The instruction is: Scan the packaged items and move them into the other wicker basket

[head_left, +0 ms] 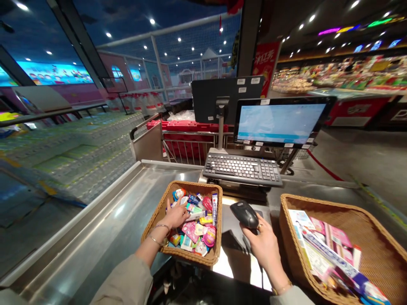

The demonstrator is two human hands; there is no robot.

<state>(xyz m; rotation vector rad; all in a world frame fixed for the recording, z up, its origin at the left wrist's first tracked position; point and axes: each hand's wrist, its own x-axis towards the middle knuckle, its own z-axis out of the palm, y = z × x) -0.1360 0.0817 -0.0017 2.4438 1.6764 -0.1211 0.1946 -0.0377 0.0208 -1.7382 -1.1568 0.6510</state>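
Two hands work at a steel checkout counter (95, 237). Your left hand (174, 214) lies on small bright packets (195, 233) in a wicker basket (158, 216), fingers loose, any grasp impossible to tell. Your right hand (262, 239) clenches a black handheld scanner (244, 214), long axis pointing forward, just right of that basket.

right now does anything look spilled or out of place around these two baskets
Nothing is spilled: the small packets under the left hand lie inside the left wicker basket. The one odd thing is the long blue-and-white box in the right wicker basket, lying slantwise with its end jutting over the near rim.
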